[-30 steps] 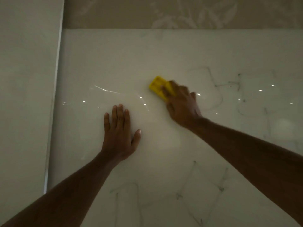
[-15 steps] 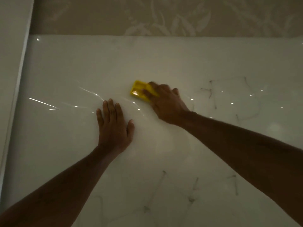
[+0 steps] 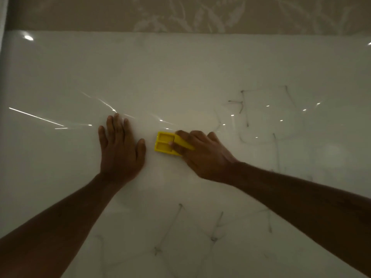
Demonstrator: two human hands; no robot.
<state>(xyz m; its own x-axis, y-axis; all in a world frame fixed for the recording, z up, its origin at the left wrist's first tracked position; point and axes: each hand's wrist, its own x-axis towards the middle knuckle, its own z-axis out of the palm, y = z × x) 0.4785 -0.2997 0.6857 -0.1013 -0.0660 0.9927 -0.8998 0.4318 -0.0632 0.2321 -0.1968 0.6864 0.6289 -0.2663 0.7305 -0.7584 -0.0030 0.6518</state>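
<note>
A glossy white sheet (image 3: 180, 77) covers the surface in front of me, with faint creases and thin dark lines on it. My left hand (image 3: 120, 149) lies flat on the sheet, fingers straight and together, thumb out to the right. Just to its right, my right hand (image 3: 202, 155) grips a small yellow plastic scraper (image 3: 163, 144) and holds it against the sheet. The scraper's ribbed left end shows; its right part is hidden under my fingers.
Beige wallpaper with a pale leaf pattern (image 3: 190, 15) runs above the sheet's top edge. A pale vertical strip (image 3: 3, 21) borders the far left. Bright wrinkles (image 3: 36, 116) in the film run left of my left hand. Dark drawn outlines (image 3: 265, 113) lie at the right.
My right hand has drawn the yellow scraper down and toward my left hand. My view has shifted left along the sheet. The left hand stays flat on the sheet.
</note>
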